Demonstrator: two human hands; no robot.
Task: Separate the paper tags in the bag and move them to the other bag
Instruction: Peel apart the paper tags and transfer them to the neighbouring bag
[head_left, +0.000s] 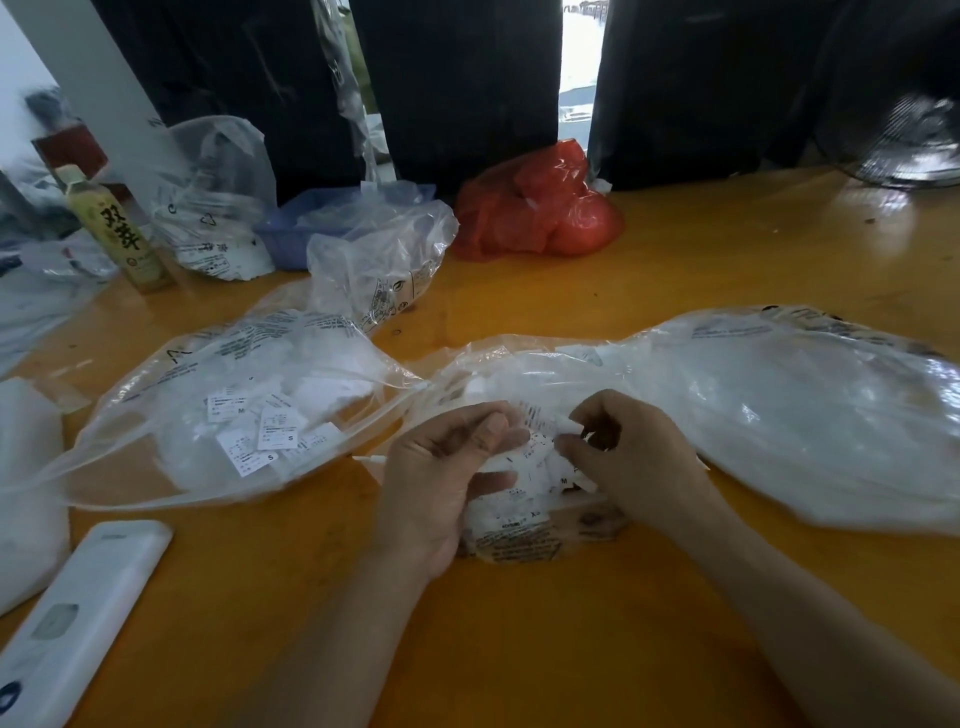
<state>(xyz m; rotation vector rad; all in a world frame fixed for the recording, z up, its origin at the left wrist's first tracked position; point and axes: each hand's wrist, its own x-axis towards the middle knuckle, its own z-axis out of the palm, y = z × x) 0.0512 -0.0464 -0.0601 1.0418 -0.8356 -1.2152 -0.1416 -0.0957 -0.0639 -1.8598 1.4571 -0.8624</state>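
Two large clear plastic bags lie on the orange table. The right bag (810, 415) bulges with white paper tags, and its open mouth faces me. The left bag (218, 395) holds several loose printed tags (275, 434) marked S and M. At the right bag's mouth my left hand (441, 478) curls round a bunch of white tags (524, 467). My right hand (623, 457) pinches one tag from that bunch between thumb and fingertips. The two hands sit close together, almost touching.
A white remote-like device (78, 618) lies at the lower left. A yellow bottle (119, 228), more clear bags (218, 197) (384, 260), a blue tray (306, 228) and a red bag (540, 208) stand at the back. A fan (904, 135) sits at the far right.
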